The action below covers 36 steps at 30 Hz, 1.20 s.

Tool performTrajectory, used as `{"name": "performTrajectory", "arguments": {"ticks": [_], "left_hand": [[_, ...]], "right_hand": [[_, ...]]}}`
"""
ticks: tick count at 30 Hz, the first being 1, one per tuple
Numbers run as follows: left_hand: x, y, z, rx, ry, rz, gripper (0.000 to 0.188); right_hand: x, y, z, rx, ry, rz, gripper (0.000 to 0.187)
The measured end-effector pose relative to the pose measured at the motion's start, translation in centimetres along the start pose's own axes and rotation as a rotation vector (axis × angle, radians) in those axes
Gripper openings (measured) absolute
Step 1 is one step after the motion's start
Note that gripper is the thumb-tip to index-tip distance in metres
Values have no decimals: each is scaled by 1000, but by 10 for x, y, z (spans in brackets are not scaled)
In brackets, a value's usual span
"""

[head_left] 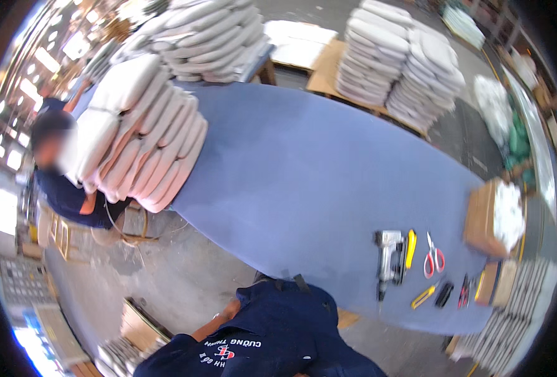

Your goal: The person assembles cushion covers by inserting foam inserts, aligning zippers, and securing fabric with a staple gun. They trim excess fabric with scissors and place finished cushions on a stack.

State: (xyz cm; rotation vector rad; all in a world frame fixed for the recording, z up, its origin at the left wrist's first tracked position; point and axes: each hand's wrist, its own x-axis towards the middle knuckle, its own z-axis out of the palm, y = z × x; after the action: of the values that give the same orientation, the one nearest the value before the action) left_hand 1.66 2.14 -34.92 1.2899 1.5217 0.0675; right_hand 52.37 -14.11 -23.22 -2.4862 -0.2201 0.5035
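Note:
My left hand (231, 309) hangs low beside my dark blue shirt (278, 314), next to the near edge of the blue-covered table (316, 169). Its fingers are hidden, so what it holds, if anything, does not show. My right hand is out of sight. On the right part of the table lie a pneumatic staple gun (389, 261), a yellow-handled tool (410, 249), red-handled scissors (434, 259), a yellow utility knife (423, 297), a small black object (444, 294) and red-handled pliers (463, 292).
A tall stack of pale cushions (146, 135) stands at the table's left end, with a co-worker (65, 169) beside it. More cushion stacks (373, 53) rise behind. An open cardboard box (481, 217) with white filling and a smaller box (495, 283) sit at the right end.

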Motion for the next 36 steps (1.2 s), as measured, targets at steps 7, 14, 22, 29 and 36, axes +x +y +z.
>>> {"name": "performTrajectory", "arguments": {"ticks": [7, 14, 22, 29, 36], "left_hand": [[-65, 2, 16, 0, -48, -392, 45], [-36, 31, 12, 0, -34, -349, 46], [-15, 60, -4, 18, -16, -269, 47], [-18, 54, -19, 93, -60, -295, 48], [-48, 27, -30, 219, -179, -356, 49]], "right_hand": [[32, -12, 8, -71, -73, -40, 30], [44, -12, 12, -104, -79, -56, 29], [49, -9, 16, -114, -99, -56, 29], [56, -11, 19, -96, -127, -63, 28], [36, -1, 33, -120, -338, -85, 27]]}}
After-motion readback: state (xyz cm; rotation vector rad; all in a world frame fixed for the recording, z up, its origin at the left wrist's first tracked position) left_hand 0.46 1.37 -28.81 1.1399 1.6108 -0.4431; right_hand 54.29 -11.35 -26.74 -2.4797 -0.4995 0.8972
